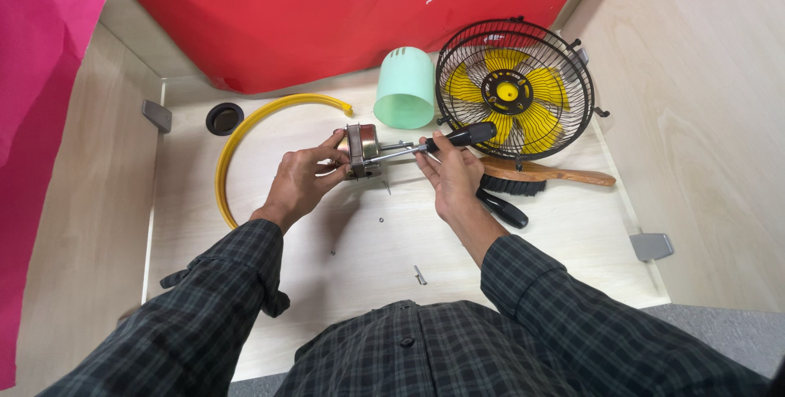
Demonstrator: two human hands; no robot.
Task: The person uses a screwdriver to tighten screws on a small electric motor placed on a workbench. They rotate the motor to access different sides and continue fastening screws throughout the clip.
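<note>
My left hand (304, 178) grips a small metal fan motor (362, 147) and holds it just above the wooden desk (572, 242). My right hand (448, 174) holds a black-handled screwdriver (458, 136), its metal shaft pointing left into the motor. Both forearms wear dark plaid sleeves. A few tiny screws (419, 275) lie loose on the desk below my hands.
A black wire fan guard with yellow blades (513, 89) leans at the back right, beside a mint green plastic housing (405, 89). A wooden brush (536, 174) and a second black-handled tool (503, 209) lie by my right hand. A yellow ring (237, 139) and black cap (224, 118) sit left.
</note>
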